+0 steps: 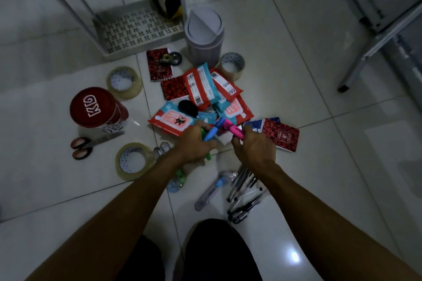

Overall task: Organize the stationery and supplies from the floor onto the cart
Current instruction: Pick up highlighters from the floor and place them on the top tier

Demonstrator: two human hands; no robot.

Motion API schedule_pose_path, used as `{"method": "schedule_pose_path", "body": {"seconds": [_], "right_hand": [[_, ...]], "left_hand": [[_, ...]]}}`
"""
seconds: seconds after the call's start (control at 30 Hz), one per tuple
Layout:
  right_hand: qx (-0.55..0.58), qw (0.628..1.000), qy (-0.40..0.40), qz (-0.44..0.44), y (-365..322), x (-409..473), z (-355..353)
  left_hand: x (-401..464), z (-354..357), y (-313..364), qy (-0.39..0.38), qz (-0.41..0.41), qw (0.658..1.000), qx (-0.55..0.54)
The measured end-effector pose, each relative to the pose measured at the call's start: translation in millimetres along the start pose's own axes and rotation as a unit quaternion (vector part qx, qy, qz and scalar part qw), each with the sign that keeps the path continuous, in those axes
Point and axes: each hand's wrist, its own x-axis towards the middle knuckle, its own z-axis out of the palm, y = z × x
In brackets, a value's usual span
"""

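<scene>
I judge I am gathering the highlighters into one bundle, so I should line their barrels up side by side and get a firm hold before lifting them toward the cart [137, 29], whose bottom shelf sits beyond the pile. My left hand [194, 143] is curled round the blue highlighter [213, 131] and a green one [206, 155], while my right hand [253, 146] pinches the pink highlighter [233, 130]. All three sit above the floor tiles between my hands, just near the wipe packs [201, 89], with the loose pens [242, 189] lying under my right wrist.
</scene>
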Motion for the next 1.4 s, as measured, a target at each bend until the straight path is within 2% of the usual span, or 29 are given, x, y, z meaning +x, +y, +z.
{"method": "schedule_pose_path", "body": {"seconds": [0.27, 0.5, 0.6, 0.83, 1.0, 1.07, 1.23, 1.4], "right_hand": [[-0.018, 0.994, 0.057, -0.095, -69.5, 38.2, -119.7], [0.014, 0.98, 0.126, -0.154, -150.6, 74.6, -263.9], [-0.006, 0.974, 0.155, -0.167, -183.7, 86.2, -322.4], [-0.012, 0.947, 0.226, -0.228, -245.2, 108.9, -437.9], [-0.017, 0.93, 0.263, -0.255, -280.6, 127.5, -517.4], [0.002, 0.926, 0.262, -0.271, -295.9, 133.2, -548.8], [0.008, 0.92, 0.258, -0.295, -333.7, 143.9, -603.7], [0.05, 0.927, 0.183, -0.323, -372.2, 165.5, -627.1]], "left_hand": [[-24.3, -116.2, 65.6, 0.075, 0.052, 0.996, 0.0], [-55.1, -236.9, 173.9, 0.171, 0.121, 0.978, 0.007], [-68.7, -283.9, 216.5, 0.203, 0.135, 0.97, 0.019], [-99.7, -383.2, 304.4, 0.284, 0.16, 0.944, 0.058], [-121.4, -447.3, 369.5, 0.359, 0.228, 0.901, 0.081], [-129.2, -471.4, 391.9, 0.382, 0.243, 0.887, 0.088], [-145.4, -528.6, 433.6, 0.382, 0.278, 0.873, 0.12], [-150.7, -583.1, 456.9, 0.394, 0.298, 0.86, 0.127]]}}
